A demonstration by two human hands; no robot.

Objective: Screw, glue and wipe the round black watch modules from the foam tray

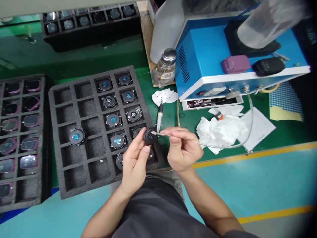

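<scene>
A round black watch case (150,136) is held between the thumb and fingers of my left hand (135,162), over the right edge of a grey foam tray (92,132). My right hand (184,148) pinches a thin metal-tipped tool (164,134) joined to a clear tube (232,146). The tool's pale tip meets or nearly meets the face of the watch case. Just beyond the tip lies a syringe (159,120) on the green table. Several round watch cases sit in the tray's right compartments, and one (77,136) is in a left compartment.
Another foam tray (44,132) with purple cases is at the left; a third (91,31) stands at the back. Behind my right hand are a blue machine (198,49), a glass bottle (164,71), a white jug (165,29) and crumpled white wipes (220,129).
</scene>
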